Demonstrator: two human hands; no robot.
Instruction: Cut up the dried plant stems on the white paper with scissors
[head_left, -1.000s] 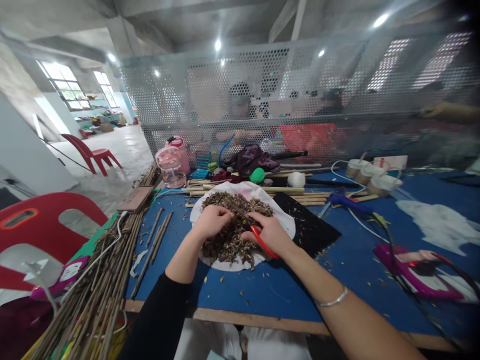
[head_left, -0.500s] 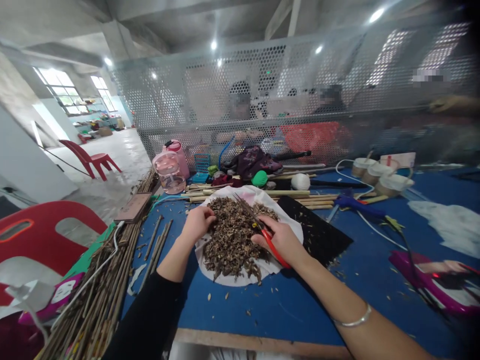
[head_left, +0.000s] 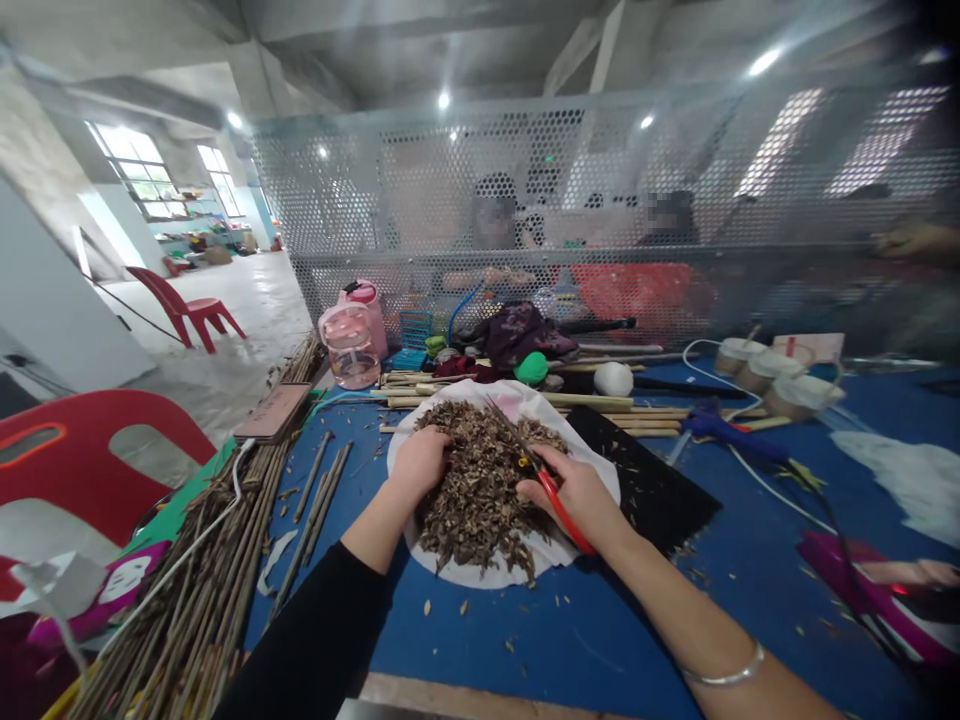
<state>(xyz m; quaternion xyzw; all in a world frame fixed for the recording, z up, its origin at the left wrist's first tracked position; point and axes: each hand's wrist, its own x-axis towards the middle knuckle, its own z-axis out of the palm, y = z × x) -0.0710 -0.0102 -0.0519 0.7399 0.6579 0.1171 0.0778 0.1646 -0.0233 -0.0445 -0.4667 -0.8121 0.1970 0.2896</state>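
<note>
A heap of dried brown plant bits (head_left: 480,490) lies on a round white cloth (head_left: 604,470) on the blue table. My left hand (head_left: 421,460) is at the upper left of the heap, its fingers curled down into the bits. Whatever is between those fingertips is hidden. In my right hand (head_left: 577,490), at the heap's right side, is a pair of scissors (head_left: 551,490) with red handles. Their long dark blades point away from me, up and left over the heap, and seem closed together.
Bundled thin sticks (head_left: 217,560) line the table's left edge. Behind the cloth lie pale rods (head_left: 592,401), a green yarn ball (head_left: 531,368) and a white yarn ball (head_left: 613,379). To the right are a black sheet (head_left: 652,480), a blue glue gun (head_left: 720,425) and paper cups (head_left: 795,395).
My left hand has moved slightly right and deeper over the heap, its fingers now lower in the bits. The right hand keeps the scissors in nearly the same place; the view has shifted a little.
</note>
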